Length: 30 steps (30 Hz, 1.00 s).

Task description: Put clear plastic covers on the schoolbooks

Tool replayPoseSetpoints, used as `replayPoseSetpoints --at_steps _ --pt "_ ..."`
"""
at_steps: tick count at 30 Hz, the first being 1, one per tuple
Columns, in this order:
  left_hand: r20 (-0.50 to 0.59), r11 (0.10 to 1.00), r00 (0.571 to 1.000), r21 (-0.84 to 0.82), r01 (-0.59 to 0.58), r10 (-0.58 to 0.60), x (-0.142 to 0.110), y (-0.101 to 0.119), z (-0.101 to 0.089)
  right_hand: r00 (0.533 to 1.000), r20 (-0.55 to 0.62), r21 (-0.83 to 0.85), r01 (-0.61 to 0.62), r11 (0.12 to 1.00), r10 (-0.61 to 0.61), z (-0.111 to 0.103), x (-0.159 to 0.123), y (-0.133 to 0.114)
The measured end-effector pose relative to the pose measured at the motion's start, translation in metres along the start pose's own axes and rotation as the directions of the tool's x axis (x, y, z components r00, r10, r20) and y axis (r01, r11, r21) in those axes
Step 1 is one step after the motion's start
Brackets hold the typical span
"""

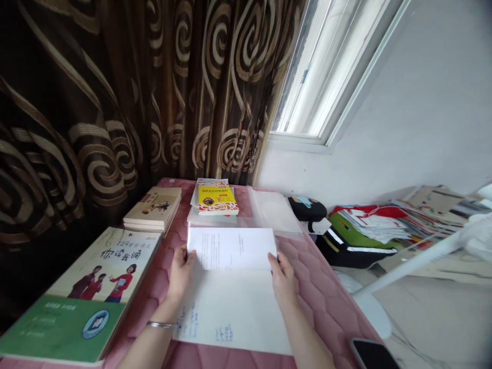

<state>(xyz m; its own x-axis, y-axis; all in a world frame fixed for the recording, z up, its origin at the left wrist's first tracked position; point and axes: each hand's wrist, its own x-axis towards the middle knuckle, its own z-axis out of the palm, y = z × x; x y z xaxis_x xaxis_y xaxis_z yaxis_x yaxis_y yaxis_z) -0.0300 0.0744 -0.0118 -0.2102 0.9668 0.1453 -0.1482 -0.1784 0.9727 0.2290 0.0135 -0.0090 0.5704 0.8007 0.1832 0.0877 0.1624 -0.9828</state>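
Note:
My left hand (182, 271), with a silver bangle on its wrist, grips the left edge of an open white booklet (238, 302). My right hand (283, 274) pinches its right edge at about the same height. Printed text covers the upper page (234, 246), while the lower page is mostly blank with blue handwriting near the bottom. Clear plastic film (246, 222) shows just behind the upper edge; whether it is joined to the booklet I cannot tell.
A large green-and-white book (88, 302) lies left, with a stack of tan books (151, 207) behind it. Beyond my hands are a yellow book (216, 197) and clear plastic sheets (272, 207). A phone (374, 353) lies near right; a white stand (415, 266) rises beyond the pink quilted surface (317, 287).

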Motion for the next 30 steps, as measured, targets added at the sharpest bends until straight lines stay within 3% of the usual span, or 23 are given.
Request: replayPoseSetpoints --at_steps 9,15,23,30 --pt "0.022 0.999 0.999 0.031 0.029 -0.029 -0.0031 0.0040 -0.0017 1.000 0.002 -0.087 -0.006 0.996 0.006 -0.0013 0.0024 0.0038" --pt "0.036 0.999 0.999 0.041 0.012 -0.013 -0.0023 0.0033 -0.0015 1.000 0.016 -0.019 0.001 1.000 -0.001 -0.0001 0.0011 0.0010" --pt "0.039 0.999 0.999 0.011 0.031 -0.032 -0.0055 0.0088 -0.0012 1.000 -0.007 -0.053 -0.028 0.998 0.028 -0.0006 0.0012 0.0028" --pt "0.031 0.999 0.998 -0.012 0.046 -0.045 -0.0018 -0.0001 -0.0017 0.999 0.041 0.060 -0.020 0.998 0.017 0.0006 0.0001 -0.0010"
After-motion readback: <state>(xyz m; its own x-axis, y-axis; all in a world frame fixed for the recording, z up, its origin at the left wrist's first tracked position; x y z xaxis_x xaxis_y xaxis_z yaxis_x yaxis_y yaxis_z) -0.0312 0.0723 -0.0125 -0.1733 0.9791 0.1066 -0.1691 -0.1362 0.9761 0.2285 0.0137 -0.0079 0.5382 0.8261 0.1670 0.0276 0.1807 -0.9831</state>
